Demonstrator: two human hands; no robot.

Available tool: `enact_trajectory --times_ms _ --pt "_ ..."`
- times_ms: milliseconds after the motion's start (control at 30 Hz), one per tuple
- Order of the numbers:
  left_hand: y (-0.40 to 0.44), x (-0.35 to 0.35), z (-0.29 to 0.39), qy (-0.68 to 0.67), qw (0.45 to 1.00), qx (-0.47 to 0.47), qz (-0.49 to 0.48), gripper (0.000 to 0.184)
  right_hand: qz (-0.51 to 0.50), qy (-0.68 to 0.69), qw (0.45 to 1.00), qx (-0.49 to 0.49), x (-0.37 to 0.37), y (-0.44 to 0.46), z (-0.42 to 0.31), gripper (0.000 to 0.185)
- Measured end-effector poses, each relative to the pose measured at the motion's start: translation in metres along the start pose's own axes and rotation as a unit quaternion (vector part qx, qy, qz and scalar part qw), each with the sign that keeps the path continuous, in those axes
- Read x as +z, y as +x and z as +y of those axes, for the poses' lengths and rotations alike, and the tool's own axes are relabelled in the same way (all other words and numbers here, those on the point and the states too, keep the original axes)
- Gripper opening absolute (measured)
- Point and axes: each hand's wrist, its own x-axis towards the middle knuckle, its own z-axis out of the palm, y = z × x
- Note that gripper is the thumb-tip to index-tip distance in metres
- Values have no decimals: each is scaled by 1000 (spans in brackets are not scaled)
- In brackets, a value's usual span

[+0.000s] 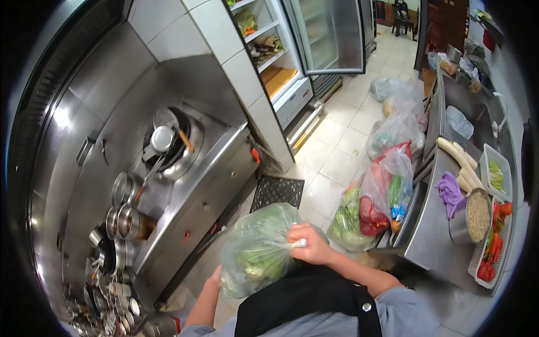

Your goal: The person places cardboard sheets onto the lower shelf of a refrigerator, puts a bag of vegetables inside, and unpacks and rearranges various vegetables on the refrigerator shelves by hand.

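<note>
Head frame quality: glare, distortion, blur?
Head view: heavy fisheye bending, black corners; head view: a bright glare spot on the steel wall, sheen on the bag of greens; head view: a smeared patch beside the right sleeve, cause unclear.

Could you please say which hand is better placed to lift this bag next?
Probably the right hand: it grips the bag by its gathered top; the left hand is at the bag's side.

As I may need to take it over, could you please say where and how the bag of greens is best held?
Probably by the gathered neck of the bag of greens, from above on the right: the plastic bunches together there, where the right hand grips. Its bulging shape shows no handle, so support its side near the left hand.
</note>
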Motion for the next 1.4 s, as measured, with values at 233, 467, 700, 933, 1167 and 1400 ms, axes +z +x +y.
enact_trajectory --times_ms 233,467,700,933,1167,1400 --pt "175 68 173 130 991 -29 12 49 179 -15 968 175 -87 96 65 18" --pt "277 271 285 181 942 -173 -223 56 360 -37 876 319 -160 103 123 13" --pt "383 403 329 299 887 -274 -222 59 506 -39 776 374 -263 126 189 14" --pt "482 466 365 178 906 -301 -238 57 538 1 747 390 -393 184 266 18" --pt "530 487 384 29 948 -233 -214 56 473 -29 788 393 -489 304 310 18" --pt "573 504 469 -54 982 -121 -133 56 351 -95 855 370 -543 493 385 16"
